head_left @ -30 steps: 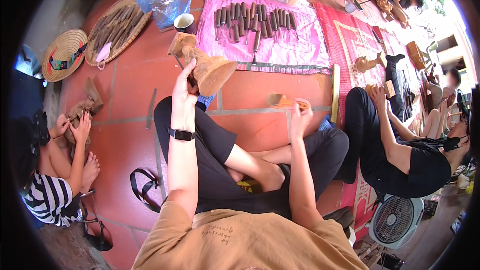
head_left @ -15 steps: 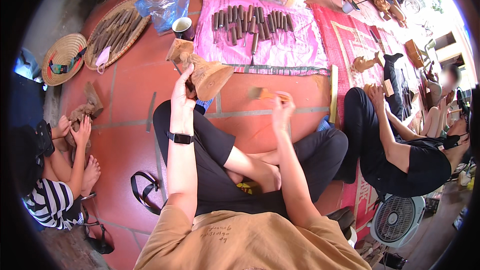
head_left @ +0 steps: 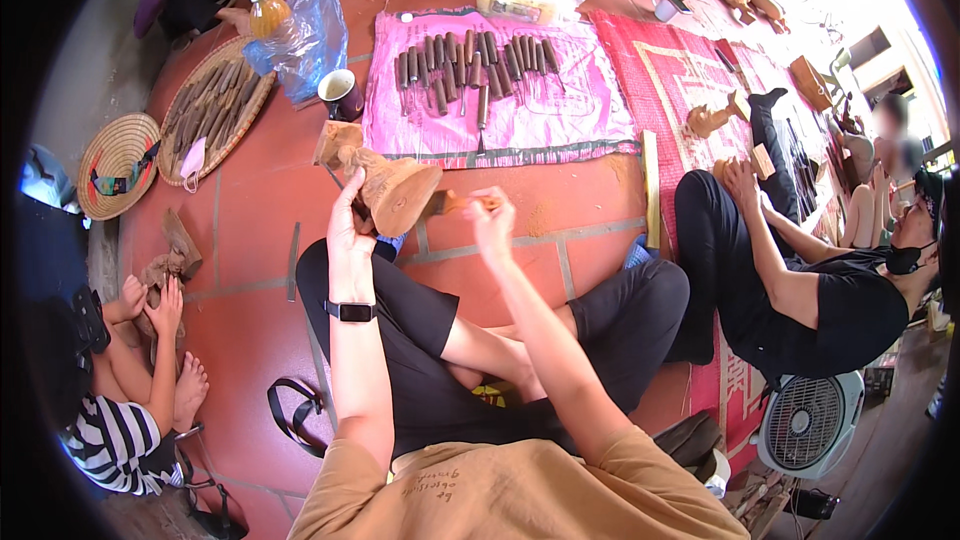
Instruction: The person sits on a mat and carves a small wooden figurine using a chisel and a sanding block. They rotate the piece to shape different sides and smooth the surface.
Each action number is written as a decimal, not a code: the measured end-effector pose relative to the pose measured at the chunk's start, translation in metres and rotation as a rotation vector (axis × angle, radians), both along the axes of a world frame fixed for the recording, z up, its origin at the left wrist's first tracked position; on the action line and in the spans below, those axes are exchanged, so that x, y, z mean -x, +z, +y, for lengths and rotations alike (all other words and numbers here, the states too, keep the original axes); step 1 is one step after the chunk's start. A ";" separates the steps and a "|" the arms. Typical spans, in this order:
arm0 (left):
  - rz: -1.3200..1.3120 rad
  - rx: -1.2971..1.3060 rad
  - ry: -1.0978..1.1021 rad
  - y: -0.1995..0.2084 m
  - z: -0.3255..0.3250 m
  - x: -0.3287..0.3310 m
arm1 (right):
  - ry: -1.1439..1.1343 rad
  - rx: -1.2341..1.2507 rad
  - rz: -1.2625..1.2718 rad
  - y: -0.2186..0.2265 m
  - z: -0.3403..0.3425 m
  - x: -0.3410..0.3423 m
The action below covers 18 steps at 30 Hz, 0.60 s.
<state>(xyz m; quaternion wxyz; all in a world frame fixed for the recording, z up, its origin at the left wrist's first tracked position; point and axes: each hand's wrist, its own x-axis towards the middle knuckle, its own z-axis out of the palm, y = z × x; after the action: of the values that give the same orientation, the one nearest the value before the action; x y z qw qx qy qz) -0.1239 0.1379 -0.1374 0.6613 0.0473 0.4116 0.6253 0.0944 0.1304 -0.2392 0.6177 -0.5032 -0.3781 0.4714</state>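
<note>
My left hand (head_left: pixel 348 224) is closed round a carved wooden figure (head_left: pixel 398 192), held tilted with its flat, round base facing right. Beside that base, my right hand (head_left: pixel 493 228) grips a paint brush (head_left: pixel 456 203) by its orange handle. Its dark bristle end points left, right by the carving's edge; I cannot tell whether it touches. Beyond them lies a pink sheet (head_left: pixel 590 130) with rows of wooden-handled carving tools (head_left: pixel 465 60) on it.
A dark cup (head_left: pixel 341 100), a blue plastic bag (head_left: pixel 315 45) and a basket (head_left: pixel 262 90) of tools stand at far left. People sit on both sides; the right one (head_left: pixel 790 290) is close to my knee. A fan (head_left: pixel 808 425) stands at lower right.
The brush has moved left and down with my right hand, from apart to right beside the carving's base. My left hand still holds the carving. The whole view has shifted slightly.
</note>
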 end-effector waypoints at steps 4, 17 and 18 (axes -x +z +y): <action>0.007 0.024 0.041 0.014 -0.004 -0.003 | -0.319 0.009 -0.011 -0.006 0.012 -0.089; -0.009 0.008 0.065 0.009 -0.004 0.007 | -0.088 -0.067 -0.062 0.048 -0.023 -0.033; -0.010 0.009 0.059 0.006 -0.001 0.007 | -0.042 -0.050 -0.071 0.036 -0.016 -0.012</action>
<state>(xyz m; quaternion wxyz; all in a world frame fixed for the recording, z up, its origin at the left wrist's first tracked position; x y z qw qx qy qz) -0.1306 0.1372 -0.1313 0.6448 0.0291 0.4122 0.6431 0.1060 0.1145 -0.2035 0.6262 -0.5116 -0.4008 0.4306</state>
